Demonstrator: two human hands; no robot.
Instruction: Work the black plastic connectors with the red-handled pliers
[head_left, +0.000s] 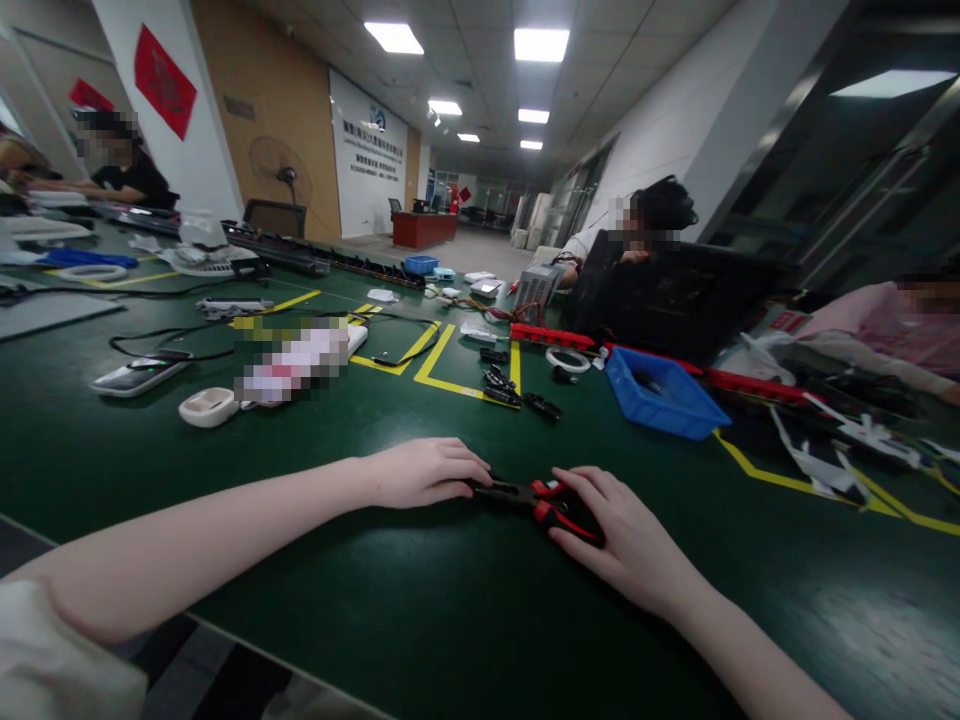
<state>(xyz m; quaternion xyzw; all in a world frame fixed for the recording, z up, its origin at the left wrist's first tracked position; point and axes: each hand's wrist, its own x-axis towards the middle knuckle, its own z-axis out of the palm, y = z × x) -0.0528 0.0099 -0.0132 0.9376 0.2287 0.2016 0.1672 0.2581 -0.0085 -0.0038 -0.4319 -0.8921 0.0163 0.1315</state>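
A pair of long-nose pliers [553,514] with red and black handles lies low over the green table, its dark jaws pointing left. My right hand [619,530] is closed around the handles, thumb on the near side and fingers on the far side. At the jaw tips is my left hand [431,472], its thumb and fingers drawn together in a pinch. Whatever lies between those fingertips is too small or hidden to name. Beyond the hands, several small black parts [501,383] sit by a yellow tape outline [465,386].
A blue tray [667,395] stands to the right, before a large black case [667,295]. Left of centre are a white earbud case [208,407], a blurred-out object [292,365], a handheld device [141,374] and black cable [172,352]. Co-workers sit across and at both sides.
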